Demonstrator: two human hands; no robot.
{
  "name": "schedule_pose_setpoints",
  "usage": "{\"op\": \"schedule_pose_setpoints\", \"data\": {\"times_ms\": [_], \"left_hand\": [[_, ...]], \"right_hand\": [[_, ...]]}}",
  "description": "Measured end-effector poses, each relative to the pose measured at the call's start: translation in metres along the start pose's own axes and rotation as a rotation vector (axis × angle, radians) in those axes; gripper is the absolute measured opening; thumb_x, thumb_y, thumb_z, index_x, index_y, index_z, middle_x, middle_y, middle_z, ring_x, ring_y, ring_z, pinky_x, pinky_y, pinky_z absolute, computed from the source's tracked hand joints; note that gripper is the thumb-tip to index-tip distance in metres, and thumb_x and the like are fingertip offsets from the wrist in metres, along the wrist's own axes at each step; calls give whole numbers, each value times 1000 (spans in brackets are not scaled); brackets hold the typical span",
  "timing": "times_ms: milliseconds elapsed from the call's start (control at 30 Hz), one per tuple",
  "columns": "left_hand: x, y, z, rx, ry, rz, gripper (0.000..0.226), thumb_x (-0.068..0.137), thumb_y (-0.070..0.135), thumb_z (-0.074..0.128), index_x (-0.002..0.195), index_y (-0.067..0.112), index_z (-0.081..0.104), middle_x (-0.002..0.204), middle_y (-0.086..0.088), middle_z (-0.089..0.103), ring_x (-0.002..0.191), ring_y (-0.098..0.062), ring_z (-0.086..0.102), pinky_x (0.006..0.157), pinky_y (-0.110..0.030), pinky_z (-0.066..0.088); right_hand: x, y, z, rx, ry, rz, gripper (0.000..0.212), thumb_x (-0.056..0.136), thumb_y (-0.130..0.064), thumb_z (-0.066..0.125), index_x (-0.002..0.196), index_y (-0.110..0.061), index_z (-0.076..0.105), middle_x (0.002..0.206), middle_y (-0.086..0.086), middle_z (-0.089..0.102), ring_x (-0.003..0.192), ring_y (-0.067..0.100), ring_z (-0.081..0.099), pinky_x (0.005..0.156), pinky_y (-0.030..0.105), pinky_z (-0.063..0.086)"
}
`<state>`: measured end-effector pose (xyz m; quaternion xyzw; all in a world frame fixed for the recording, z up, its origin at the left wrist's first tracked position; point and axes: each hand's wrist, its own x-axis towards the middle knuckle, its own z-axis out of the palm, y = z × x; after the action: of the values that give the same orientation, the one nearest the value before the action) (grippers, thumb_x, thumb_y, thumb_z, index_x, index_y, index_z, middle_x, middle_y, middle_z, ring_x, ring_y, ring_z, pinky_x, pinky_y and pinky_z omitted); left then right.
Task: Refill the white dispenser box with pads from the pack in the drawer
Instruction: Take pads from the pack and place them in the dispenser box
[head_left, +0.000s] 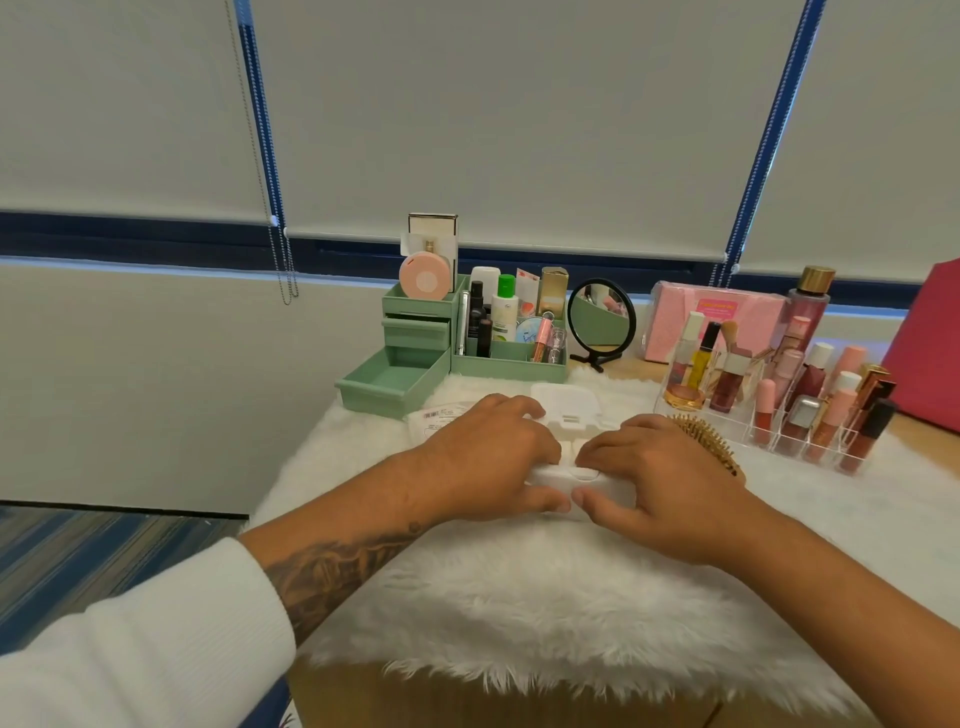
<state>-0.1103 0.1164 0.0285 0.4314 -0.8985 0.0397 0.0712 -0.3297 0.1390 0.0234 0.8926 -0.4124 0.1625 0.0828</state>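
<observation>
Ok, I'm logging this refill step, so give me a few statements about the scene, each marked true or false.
1. The left hand and right hand both grip the white dispenser box. True.
2. The box is closed. False: its lid stands flipped open behind the hands.
3. The bottom green drawer is pulled out. True.
4. The pads are in that drawer. False: the pad pack lies on the fur mat by the left hand.

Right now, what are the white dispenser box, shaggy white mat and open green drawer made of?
White dispenser box: likely moulded plastic, smooth, faint sheen. Shaggy white mat: probably faux fur, long loose fibres. Open green drawer: seemingly matte plastic, thin even walls.
</observation>
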Motion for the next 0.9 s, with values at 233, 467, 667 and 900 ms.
{"op": "schedule_pose_setpoints", "data": {"times_ms": [233, 467, 667, 900], "left_hand": [[-27, -3, 1, -94, 119, 14, 61, 91, 61, 57, 143, 30, 50, 155, 10, 42, 145, -11, 26, 118, -35, 25], [-82, -40, 15, -265, 208, -193, 61, 84, 58, 50, 137, 29, 52, 138, 14, 48, 128, -5, 40, 107, -30, 40], [-78, -41, 31, -444, 436, -312, 19, 98, 22, 57, 108, 30, 72, 101, 15, 66, 96, -5, 56, 82, -30, 50], [-79, -41, 37, -469, 487, -344, 41, 91, 20, 66, 130, 29, 62, 128, 18, 58, 129, -2, 46, 104, -21, 40]], "right_hand": [[-6, -1, 6, 96, 96, 43, 40, 89, -56, 54, 117, -30, 62, 117, -17, 60, 106, 5, 54, 92, 27, 41], [12, -23, 7, 204, 201, 51, 35, 91, -51, 54, 119, -30, 56, 124, -14, 54, 118, 8, 48, 98, 31, 40], [41, -61, 13, 249, 84, -86, 13, 90, -39, 59, 100, -36, 67, 137, -12, 49, 125, 11, 43, 101, 35, 38], [61, -72, 31, 53, 91, -45, 20, 92, -33, 56, 98, -28, 74, 92, -8, 71, 82, 17, 63, 85, 37, 44]]}}
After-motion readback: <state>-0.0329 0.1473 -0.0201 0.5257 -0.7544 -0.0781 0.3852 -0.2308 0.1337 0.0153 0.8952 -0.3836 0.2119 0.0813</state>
